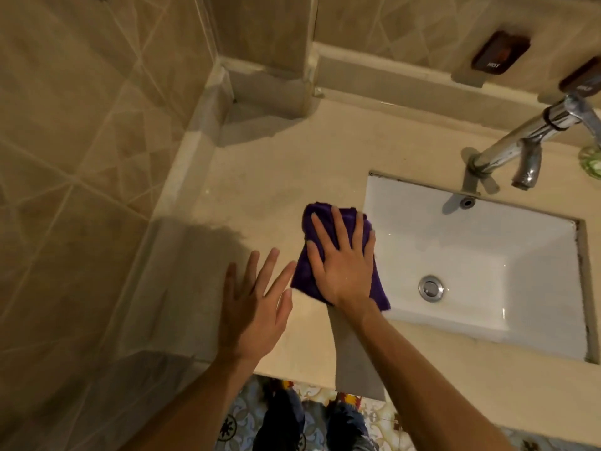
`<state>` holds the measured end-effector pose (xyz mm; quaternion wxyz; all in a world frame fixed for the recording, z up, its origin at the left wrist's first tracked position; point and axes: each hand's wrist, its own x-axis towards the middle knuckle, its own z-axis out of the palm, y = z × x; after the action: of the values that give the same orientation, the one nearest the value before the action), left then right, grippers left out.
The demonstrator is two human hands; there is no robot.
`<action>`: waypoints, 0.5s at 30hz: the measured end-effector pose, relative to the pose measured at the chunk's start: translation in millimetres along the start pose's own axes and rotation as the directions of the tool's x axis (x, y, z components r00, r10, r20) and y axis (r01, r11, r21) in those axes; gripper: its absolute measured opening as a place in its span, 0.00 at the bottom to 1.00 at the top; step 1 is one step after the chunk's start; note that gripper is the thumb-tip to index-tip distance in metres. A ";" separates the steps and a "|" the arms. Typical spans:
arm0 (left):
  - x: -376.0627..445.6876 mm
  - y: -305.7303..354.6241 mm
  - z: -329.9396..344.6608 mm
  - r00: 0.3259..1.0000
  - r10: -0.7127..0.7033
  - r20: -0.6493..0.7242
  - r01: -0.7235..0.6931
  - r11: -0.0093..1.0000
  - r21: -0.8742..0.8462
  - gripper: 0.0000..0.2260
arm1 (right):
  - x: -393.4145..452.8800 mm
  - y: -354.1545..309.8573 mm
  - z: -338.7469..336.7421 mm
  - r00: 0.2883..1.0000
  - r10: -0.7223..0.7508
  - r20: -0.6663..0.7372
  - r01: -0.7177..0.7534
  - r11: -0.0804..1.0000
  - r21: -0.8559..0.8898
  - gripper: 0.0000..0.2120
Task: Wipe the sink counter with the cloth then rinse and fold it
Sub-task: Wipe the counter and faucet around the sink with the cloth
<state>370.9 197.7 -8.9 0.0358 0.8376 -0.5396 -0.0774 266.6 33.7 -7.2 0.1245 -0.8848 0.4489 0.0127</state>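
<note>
1. The right hand (343, 266) lies flat on a purple cloth (338, 222), fingers spread wide and palm down, pressing it to the beige counter (260, 177) rather than pinching it.
2. The cloth sits bunched at the left rim of the sink (487, 255); its right edge hangs a little over the white basin, and its far end shows past the fingertips toward 12 o'clock.
3. The left hand (257, 304) rests at 9 o'clock from the cloth, fingers spread wide and holding nothing. Its fingertips lie just beside the cloth's left edge; whether they touch it cannot be told.
4. Whether the left palm bears on the counter or hovers just above it cannot be told either.
5. The sink is a white rectangular basin set under the counter, at 3 o'clock from the right hand. A round metal drain (431, 288) sits in its floor, and a small overflow hole (467, 202) shows on its far wall.
6. A chrome faucet (527, 148) stands at 1 o'clock from the cloth, behind the basin, its spout pointing down over the far rim.
7. Two dark tabs are fixed on the wall above the faucet; the nearer one (499, 53) bears small lettering too blurred to read with certainty.
8. A green object (590, 159) is cut off by the frame edge, just right of the faucet.
9. Tan tiled wall (81, 125) fills the view at 9 to 11 o'clock, meeting the counter at a raised ledge.
10. At 6 o'clock, below the counter's front edge, patterned floor tiles (374, 415) and the person's dark trousers show.
</note>
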 end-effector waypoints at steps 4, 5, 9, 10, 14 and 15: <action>1.6 0.4 -0.2 1.000 -0.014 0.004 0.014 1.000 0.014 0.23 | 52.9 8.5 -5.3 0.998 -0.060 -0.034 0.060 0.998 -0.017 0.26; 1.4 0.8 0.0 1.000 -0.013 0.009 0.013 1.000 0.021 0.24 | 63.7 10.2 -7.8 0.998 -0.062 -0.029 0.061 0.998 -0.029 0.26; 2.0 1.7 3.0 1.000 -0.019 -0.003 0.019 1.000 0.000 0.24 | 107.3 12.3 -17.8 0.999 -0.038 -0.008 0.038 0.998 -0.041 0.26; 1.6 1.9 3.0 1.000 -0.018 -0.005 0.018 1.000 -0.009 0.24 | 117.0 13.2 -20.6 0.999 -0.035 -0.011 0.034 0.999 -0.040 0.26; 2.3 1.3 3.2 1.000 -0.018 0.008 0.018 1.000 -0.011 0.24 | 153.1 11.2 -27.9 1.000 -0.001 0.004 0.001 0.999 -0.039 0.27; 2.1 2.0 2.8 1.000 -0.018 0.010 0.018 1.000 -0.011 0.24 | 158.7 10.7 -29.1 1.000 0.014 0.010 -0.013 0.999 -0.042 0.28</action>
<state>369.5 195.0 -11.6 0.0371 0.8417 -0.5318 -0.0850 350.1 -104.6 -2.6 0.1080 -0.8841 0.4539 0.0277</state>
